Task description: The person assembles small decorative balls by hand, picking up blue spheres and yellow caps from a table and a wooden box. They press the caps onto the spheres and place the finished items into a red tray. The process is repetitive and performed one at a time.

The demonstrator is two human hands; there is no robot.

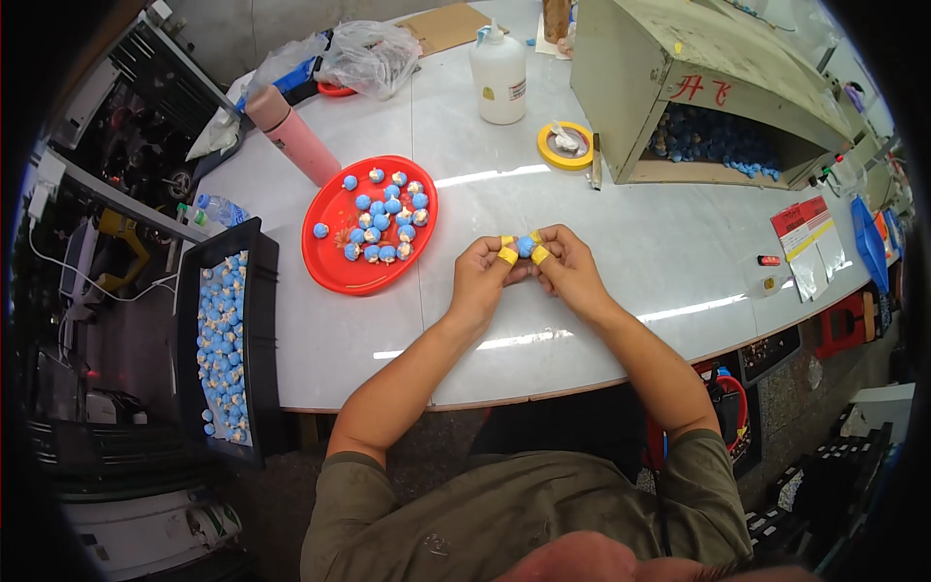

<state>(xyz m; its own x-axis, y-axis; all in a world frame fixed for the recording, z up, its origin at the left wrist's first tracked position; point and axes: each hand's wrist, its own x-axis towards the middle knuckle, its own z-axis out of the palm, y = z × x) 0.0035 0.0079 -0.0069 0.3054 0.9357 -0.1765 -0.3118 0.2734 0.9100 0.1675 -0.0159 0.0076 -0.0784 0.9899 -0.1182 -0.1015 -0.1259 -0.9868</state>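
Over the middle of the grey table, a small blue ball-shaped piece (526,246) is pinched between the fingertips of both hands. My left hand (479,274) grips it from the left and my right hand (570,267) from the right. Yellow tape is wrapped round the thumbs and forefingers. What the other fingers do beneath is partly hidden. To the left of my hands lies a red plate (325,260) holding many similar blue pieces, several with pale parts showing.
A black crate (262,339) of blue pieces stands at the left edge. Behind the plate are a pink flask (296,138) and plastic bags (373,58). Farther back are a white bottle (499,82), yellow tape roll (549,155), knife (596,163) and a metal bin (621,87) of blue pieces.
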